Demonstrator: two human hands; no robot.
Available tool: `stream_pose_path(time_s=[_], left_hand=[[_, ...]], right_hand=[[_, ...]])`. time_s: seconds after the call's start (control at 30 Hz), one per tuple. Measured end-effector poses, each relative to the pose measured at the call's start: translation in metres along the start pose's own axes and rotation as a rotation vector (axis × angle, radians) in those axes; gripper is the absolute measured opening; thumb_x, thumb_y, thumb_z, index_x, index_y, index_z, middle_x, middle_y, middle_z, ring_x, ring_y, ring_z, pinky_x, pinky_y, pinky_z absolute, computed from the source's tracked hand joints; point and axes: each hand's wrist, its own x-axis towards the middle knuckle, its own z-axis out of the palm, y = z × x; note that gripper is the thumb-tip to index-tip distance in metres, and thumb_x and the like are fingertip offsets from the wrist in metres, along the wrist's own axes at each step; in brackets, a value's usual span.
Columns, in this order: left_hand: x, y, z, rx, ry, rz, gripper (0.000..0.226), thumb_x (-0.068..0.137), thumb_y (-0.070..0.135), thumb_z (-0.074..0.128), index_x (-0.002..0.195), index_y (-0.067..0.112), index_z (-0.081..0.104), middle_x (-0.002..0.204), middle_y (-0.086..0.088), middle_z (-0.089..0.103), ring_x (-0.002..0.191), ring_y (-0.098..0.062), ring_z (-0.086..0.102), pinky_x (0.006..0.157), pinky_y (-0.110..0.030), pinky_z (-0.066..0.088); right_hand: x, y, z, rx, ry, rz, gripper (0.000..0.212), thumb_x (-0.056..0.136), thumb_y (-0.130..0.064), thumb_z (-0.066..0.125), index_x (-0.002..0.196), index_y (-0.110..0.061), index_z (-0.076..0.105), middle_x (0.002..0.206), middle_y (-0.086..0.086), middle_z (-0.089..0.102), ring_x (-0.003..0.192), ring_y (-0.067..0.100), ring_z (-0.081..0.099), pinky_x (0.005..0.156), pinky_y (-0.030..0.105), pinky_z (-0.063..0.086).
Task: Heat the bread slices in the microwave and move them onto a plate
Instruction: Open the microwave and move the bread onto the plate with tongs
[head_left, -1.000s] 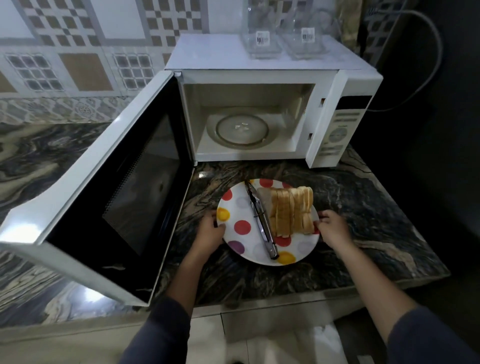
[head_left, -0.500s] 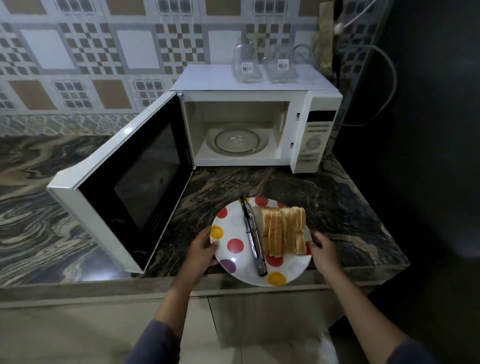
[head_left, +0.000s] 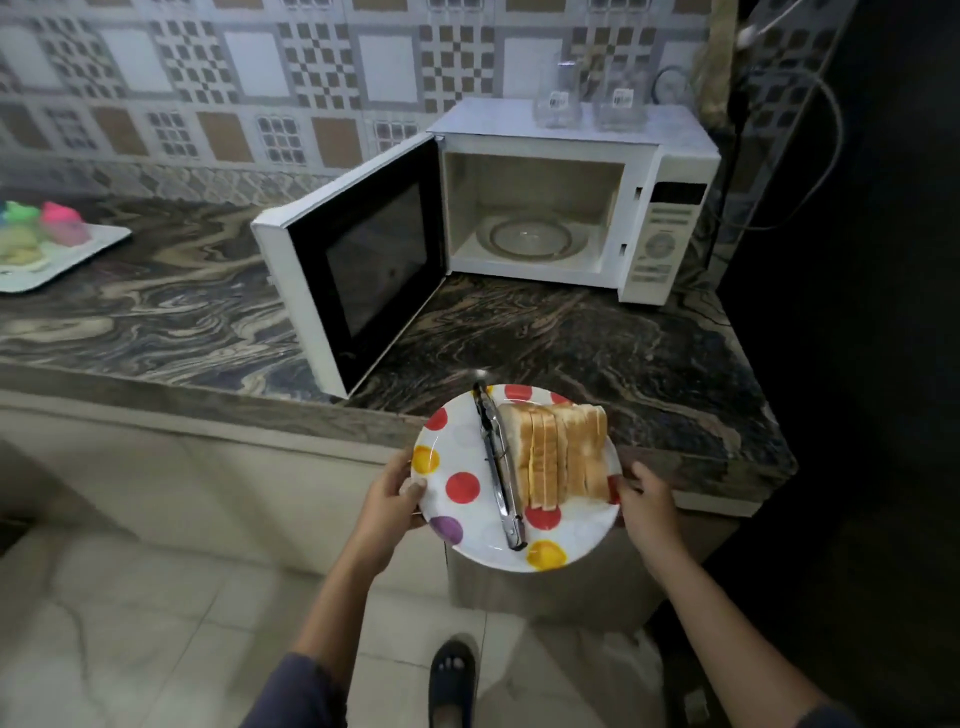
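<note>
Both hands are on the plate (head_left: 576, 540) here. It's a white one with red, yellow and purple dots, held out in front of the microwave (head_left: 571, 130), right at the front edge of the table (head_left: 623, 353). The left hand (head_left: 392, 501) pinches the rim on the side nearer the open door, thumb on top and fingers curled underneath. The right hand (head_left: 647, 506) grips the opposite rim, fingers wrapped over the edge.

The bread slices (head_left: 563, 454) stand on the plate in a leaning row, packed tight against each other on the half that faces the microwave's control panel (head_left: 662, 244). Metal tongs (head_left: 496, 467) lie just beside them, touching the nearest slice, tips pointing back toward the microwave. Whether the plate's far rim touches the table I cannot tell.

The microwave sits at the back of the table against the tiled wall, and its door (head_left: 363, 260) is swung wide open. Inside, the glass turntable (head_left: 530, 238) is bare. On top of the microwave stand two clear containers (head_left: 558, 101) with small labels. Far off to the door side of the microwave, a white tray (head_left: 78, 254) rests on the table with bright pink and green things on it, too blurred to name. Well in front of the microwave, a sandalled foot (head_left: 452, 675) stands on the floor.
</note>
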Motion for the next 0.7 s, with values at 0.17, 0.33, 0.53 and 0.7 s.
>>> stream_pose_path(time_s=[0.17, 0.33, 0.53, 0.7], left_hand=[[-0.058, -0.022, -0.027, -0.04, 0.097, -0.001, 0.033, 0.096, 0.004, 0.043, 0.111, 0.031, 0.054, 0.114, -0.004, 0.062, 0.092, -0.017, 0.063, 0.06, -0.023, 0.056], [-0.111, -0.04, -0.059, -0.094, 0.207, -0.01, 0.03, 0.088, 0.016, 0.052, 0.11, 0.034, 0.055, 0.114, -0.001, 0.063, 0.09, -0.016, 0.063, 0.059, -0.021, 0.054], [-0.161, -0.058, -0.111, -0.114, 0.376, -0.061, 0.036, 0.096, 0.004, 0.043, 0.128, 0.022, 0.049, 0.122, -0.006, 0.061, 0.093, -0.017, 0.063, 0.058, -0.019, 0.053], [-0.192, -0.064, -0.165, -0.124, 0.493, -0.045, 0.037, 0.087, 0.021, 0.057, 0.122, 0.033, 0.052, 0.119, -0.002, 0.065, 0.098, -0.017, 0.066, 0.064, -0.025, 0.056]], right_hand=[[-0.04, 0.024, 0.021, -0.007, -0.054, -0.071, 0.034, 0.097, -0.009, 0.041, 0.129, -0.008, 0.052, 0.121, 0.008, 0.06, 0.109, 0.026, 0.058, 0.078, 0.029, 0.047], [-0.081, 0.029, 0.051, -0.03, -0.129, -0.165, 0.037, 0.098, -0.005, 0.036, 0.134, -0.006, 0.047, 0.129, 0.007, 0.049, 0.105, 0.009, 0.045, 0.086, 0.022, 0.037], [-0.119, 0.027, 0.105, -0.078, -0.254, -0.293, 0.041, 0.096, 0.002, 0.034, 0.134, -0.006, 0.048, 0.124, 0.01, 0.048, 0.105, 0.014, 0.049, 0.085, 0.023, 0.038], [-0.147, 0.017, 0.167, -0.098, -0.37, -0.352, 0.04, 0.098, -0.003, 0.032, 0.134, -0.009, 0.047, 0.112, 0.004, 0.047, 0.096, 0.013, 0.054, 0.072, 0.012, 0.043]])
